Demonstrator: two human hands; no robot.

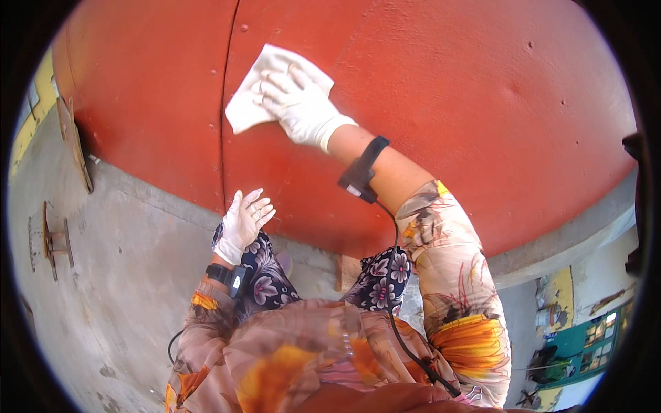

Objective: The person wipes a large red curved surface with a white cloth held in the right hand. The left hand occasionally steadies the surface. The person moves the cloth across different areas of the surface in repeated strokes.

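My right hand (pixel 304 106), in a white glove, holds a white cloth (pixel 247 106) flat against a broad red-painted panel (pixel 439 103). The fingers are spread over the cloth, and one corner hangs free of them at the lower left. A dark vertical seam (pixel 224 124) runs through the panel just left of the cloth. My left hand (pixel 245 223), gloved too, is empty above my left knee, its palm turned to the right and its fingers slightly apart. Each forearm wears a black strap, with a dark cable (pixel 396 310) running down from the right one.
A plank (pixel 75 144) leans near the panel's left end. A small wooden stool (pixel 57 241) is on the concrete floor (pixel 124 268). Between my knees is a wooden block (pixel 348 272). At far right are a bucket (pixel 545 317) and a green window frame (pixel 583 348).
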